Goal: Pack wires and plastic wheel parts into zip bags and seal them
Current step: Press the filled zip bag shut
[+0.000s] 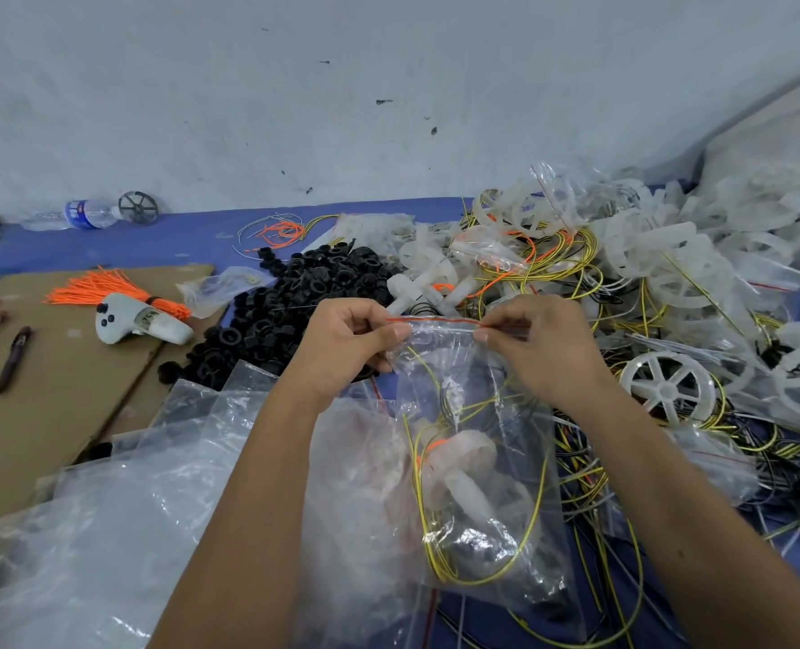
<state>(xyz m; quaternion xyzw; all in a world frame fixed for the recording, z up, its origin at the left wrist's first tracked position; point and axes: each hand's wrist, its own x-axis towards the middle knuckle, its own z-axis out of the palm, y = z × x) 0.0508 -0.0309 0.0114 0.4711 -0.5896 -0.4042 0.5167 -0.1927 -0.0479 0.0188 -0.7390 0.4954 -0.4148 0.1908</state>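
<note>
A clear zip bag [477, 466] hangs between my hands, holding yellow wire, an orange wire and white plastic wheel parts. Its red zip strip [435, 323] runs across the top. My left hand [346, 341] pinches the strip's left end between thumb and fingers. My right hand [533, 341] pinches the right end. A loose white spoked wheel [667, 388] lies just right of my right wrist. Tangled yellow and black wires [585, 484] spread under and beside the bag.
A heap of black plastic rings [295, 297] lies behind my left hand. White wheel parts and filled bags [669, 255] pile up at the right. Empty clear bags [121, 508] cover the front left. On the cardboard [51, 391] lie an orange wire bundle [103, 290], a white controller [135, 323] and a pen [11, 358].
</note>
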